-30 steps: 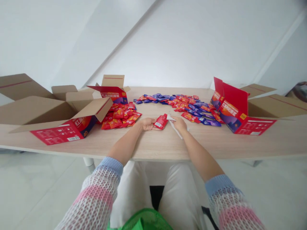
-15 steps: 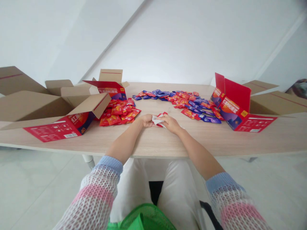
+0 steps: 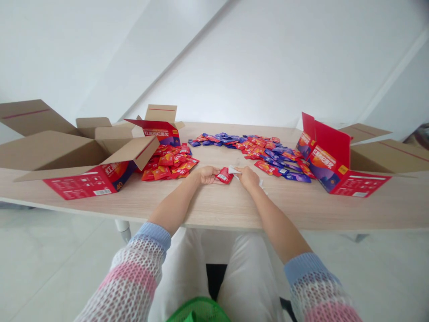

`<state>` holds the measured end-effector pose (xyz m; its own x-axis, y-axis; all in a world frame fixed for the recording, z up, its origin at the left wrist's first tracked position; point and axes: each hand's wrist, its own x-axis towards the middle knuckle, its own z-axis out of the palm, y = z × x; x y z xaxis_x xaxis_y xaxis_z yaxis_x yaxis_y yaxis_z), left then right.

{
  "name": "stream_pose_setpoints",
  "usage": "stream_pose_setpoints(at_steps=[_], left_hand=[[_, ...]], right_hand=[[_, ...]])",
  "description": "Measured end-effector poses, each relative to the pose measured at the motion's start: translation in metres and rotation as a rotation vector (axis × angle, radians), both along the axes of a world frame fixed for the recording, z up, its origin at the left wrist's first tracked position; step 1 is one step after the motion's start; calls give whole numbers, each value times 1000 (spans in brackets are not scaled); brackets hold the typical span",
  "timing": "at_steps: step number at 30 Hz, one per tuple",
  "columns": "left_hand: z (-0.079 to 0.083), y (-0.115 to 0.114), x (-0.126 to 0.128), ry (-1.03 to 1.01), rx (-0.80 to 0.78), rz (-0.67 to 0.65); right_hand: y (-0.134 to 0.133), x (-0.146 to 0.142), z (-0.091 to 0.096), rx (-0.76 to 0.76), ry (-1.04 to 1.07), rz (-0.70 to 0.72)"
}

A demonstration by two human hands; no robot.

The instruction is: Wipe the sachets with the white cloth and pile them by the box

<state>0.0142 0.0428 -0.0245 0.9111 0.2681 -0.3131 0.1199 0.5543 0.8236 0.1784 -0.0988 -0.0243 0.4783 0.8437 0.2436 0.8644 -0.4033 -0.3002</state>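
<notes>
We observe the left grip (image 3: 208,175) holding a red sachet (image 3: 224,175), the right grip (image 3: 248,177) pinching a white tissue (image 3: 233,170); desk (image 3: 217,205) surface extends from both to the front edge (image 3: 221,226).

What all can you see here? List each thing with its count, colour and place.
Boxes: at least 3, red and purple with brown insides, left and right
Red packets: many, red-orange, left pile
Mixed packets: many, red and blue-purple, centre to right
Held packet: 1, red, left hand
Cloth: 1, white, perhaps tissue, right hand
Table: 1, pale wood, middle
Wall: white, behind
Floor: pale, below
Green mesh: 1, green, bottom edge
Trousers: 1 pair, off-white, below table
Sleeves: 2, blue, white, pink, lower sides
Hands: 2, bare, centre
</notes>
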Motion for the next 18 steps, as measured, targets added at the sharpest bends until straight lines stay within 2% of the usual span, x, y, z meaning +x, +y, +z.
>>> stream_pose_setpoints(at_steps=[2, 4, 7, 9, 11, 13, 15, 18], left_hand=[[0, 0, 1, 6, -2, 2], [0, 0, 1, -4, -5, -6], [0, -1, -1, -39, 6, -42], [1, -2, -2, -66, 23, -88], [1, -3, -2, -80, 42, -129], [0, -3, 0, -71, 52, -132], [-1, -2, 2, -51, 49, -106], [-3, 1, 3, -35, 46, -73]], right_hand=[[0, 7, -1, 54, 34, -17], [0, 12, -1, 166, 78, 32], [-1, 11, 1, 433, 172, 227], [0, 3, 3, 552, 237, 393], [2, -8, 4, 520, 249, 541], [3, -18, 5, 388, 210, 621], [4, -23, 5, 269, 166, 621], [3, -20, 7, 173, 138, 497]])
